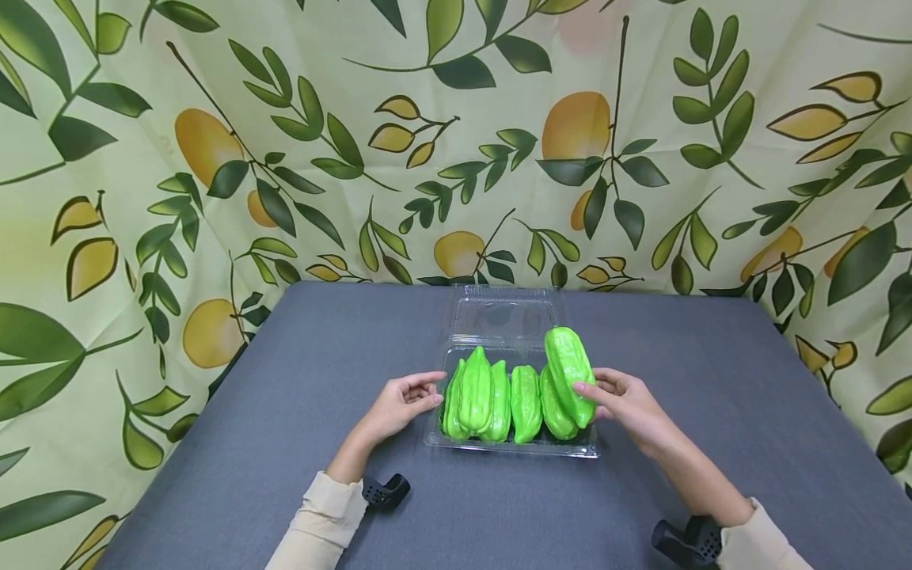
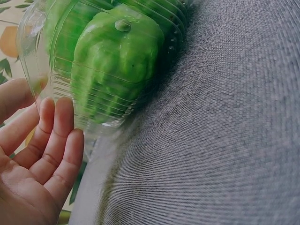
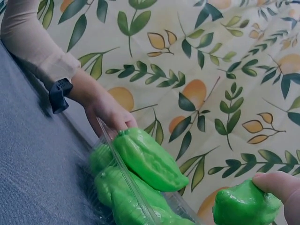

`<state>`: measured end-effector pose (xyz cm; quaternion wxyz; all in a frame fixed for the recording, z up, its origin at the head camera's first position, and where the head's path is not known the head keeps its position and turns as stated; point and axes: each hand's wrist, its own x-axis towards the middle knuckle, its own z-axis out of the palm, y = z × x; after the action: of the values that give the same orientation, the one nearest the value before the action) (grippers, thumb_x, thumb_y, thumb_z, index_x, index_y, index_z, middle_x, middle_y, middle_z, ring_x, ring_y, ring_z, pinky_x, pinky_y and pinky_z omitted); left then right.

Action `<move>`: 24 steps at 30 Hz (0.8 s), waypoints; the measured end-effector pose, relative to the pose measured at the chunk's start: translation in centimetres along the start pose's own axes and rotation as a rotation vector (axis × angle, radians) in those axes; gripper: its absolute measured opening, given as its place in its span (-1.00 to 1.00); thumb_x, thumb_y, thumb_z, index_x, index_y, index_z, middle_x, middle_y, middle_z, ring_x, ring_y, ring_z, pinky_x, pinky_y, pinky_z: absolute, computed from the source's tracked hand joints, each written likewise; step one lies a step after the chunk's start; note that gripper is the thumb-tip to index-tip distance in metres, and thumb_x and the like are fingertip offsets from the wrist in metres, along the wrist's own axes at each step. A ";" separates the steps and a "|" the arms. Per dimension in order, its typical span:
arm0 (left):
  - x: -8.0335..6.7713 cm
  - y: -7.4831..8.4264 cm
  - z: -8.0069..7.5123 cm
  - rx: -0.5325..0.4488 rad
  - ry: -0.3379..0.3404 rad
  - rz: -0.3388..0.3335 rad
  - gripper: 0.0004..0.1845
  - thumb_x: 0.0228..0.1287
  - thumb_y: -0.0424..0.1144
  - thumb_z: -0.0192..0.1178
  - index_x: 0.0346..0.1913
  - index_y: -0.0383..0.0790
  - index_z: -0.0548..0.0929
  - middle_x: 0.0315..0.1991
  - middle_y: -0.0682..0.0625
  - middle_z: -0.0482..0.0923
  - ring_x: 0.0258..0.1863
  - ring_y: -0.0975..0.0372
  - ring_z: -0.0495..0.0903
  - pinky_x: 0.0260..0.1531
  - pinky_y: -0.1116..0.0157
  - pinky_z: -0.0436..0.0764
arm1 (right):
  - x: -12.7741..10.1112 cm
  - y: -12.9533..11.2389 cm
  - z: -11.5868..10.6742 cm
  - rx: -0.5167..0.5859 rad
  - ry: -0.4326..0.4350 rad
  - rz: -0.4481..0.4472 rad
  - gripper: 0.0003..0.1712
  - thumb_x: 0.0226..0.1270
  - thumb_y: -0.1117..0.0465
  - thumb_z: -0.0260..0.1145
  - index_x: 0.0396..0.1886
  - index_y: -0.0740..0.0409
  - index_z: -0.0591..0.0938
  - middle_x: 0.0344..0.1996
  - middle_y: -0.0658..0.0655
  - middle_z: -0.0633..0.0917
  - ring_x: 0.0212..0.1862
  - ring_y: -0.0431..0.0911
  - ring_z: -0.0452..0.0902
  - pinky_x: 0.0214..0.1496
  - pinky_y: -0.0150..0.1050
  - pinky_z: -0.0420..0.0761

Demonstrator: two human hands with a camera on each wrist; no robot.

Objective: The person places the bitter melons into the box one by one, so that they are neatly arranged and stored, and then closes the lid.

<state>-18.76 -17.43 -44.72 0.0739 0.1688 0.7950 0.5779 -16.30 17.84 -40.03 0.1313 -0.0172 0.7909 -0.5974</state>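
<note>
Green chayote (image 1: 568,372) is gripped by the person's right hand (image 1: 627,404) above a clear plastic tray (image 1: 513,448) of chayotes on the grey table (image 1: 285,412), while the relaxed left hand (image 1: 402,400) touches the tray's left side.

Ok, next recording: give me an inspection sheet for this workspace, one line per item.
Surface: grey cloth-covered table.
Job's things: clear plastic clamshell box, lid open, packed with green chayotes; one raised chayote at its right end.
Clutter: nothing seen.
Grippers: left hand open at the box's left wall; right hand fingers grip the raised chayote.
Cables: nothing seen.
Surroundings: leaf-and-fruit print backdrop; black wrist mounts.
</note>
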 end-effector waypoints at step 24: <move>0.0 -0.2 0.0 0.004 -0.004 -0.005 -0.55 0.28 -0.38 0.21 0.20 -0.50 0.50 -0.17 -0.37 0.54 -0.33 0.50 0.52 -0.27 0.55 0.56 | 0.6 -1.2 1.8 -0.102 0.045 0.017 -0.33 0.30 0.03 0.32 0.22 0.41 0.42 -0.29 0.02 0.71 -0.40 -0.27 0.60 -0.21 -0.35 0.64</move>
<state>-18.82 -17.50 -44.85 0.0768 0.1681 0.7965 0.5757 -16.61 15.72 -39.45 0.1178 -0.0036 0.8233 -0.5552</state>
